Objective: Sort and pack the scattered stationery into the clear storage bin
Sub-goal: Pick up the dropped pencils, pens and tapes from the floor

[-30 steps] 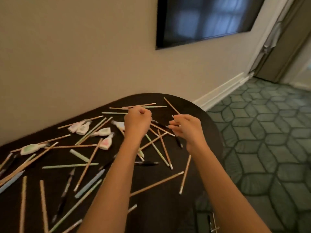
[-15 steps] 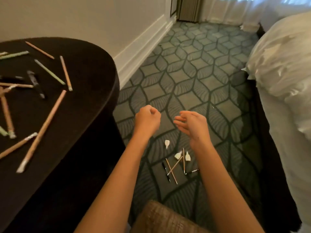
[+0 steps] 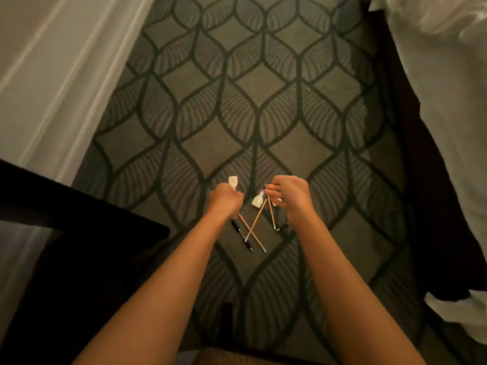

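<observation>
Looking straight down at a leaf-patterned green carpet (image 3: 237, 106), which lies open from the centre up to 12 o'clock. A dark table edge (image 3: 79, 204) closes in at 8 o'clock. A pale baseboard (image 3: 52, 75) runs along 10 o'clock, and white bedding (image 3: 442, 101) borders 3 o'clock.

Stationery sits on the carpet just below centre:
- an upper correction tape (image 3: 233, 181), white
- a lower correction tape (image 3: 257, 202)
- 2 crossed pencils (image 3: 249, 229), wooden
- a 3rd pencil (image 3: 271, 216)
- a black pen (image 3: 236, 226)

The left hand (image 3: 225, 200) is curled into a fist beside the upper tape. The right hand (image 3: 290, 198) hovers with its fingers loosely bent and apart.
</observation>
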Demonstrator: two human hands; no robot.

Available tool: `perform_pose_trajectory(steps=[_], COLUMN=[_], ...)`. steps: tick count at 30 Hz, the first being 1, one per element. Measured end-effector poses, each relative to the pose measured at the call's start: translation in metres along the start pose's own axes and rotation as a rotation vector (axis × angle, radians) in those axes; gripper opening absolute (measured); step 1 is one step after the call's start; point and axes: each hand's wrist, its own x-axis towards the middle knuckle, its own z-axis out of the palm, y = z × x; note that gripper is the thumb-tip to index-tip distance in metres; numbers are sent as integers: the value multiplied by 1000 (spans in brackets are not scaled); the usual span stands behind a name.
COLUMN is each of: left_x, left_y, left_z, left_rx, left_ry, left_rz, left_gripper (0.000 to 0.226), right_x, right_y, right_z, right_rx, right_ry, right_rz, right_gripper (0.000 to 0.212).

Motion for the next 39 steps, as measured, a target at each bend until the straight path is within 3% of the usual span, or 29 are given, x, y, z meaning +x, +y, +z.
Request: perform_pose_trajectory(steps=[7,16,29,36,39], left_x=[88,163,211,214,210], left_y=[-57,-110,-172,-176,-173], left_z=[66,141,219,239,241], left_rx=[243,512,248,288,288], left_ry=[-111,-223,-197,-46,-9], left_rz=[-105,-76,-311,-246,-225], left_gripper=[33,30,28,35,28], right_x=[124,234,283,289,291], right_y=[77,189,242,257,263], right_z=[8,-7,-20,-14,-16], right_rx=[-240,-613,-988,-1002,-963], right_ry=[78,157,69,3,-40], right_rz=[75,174,18,30,57], right_gripper=[12,22,25,19,19])
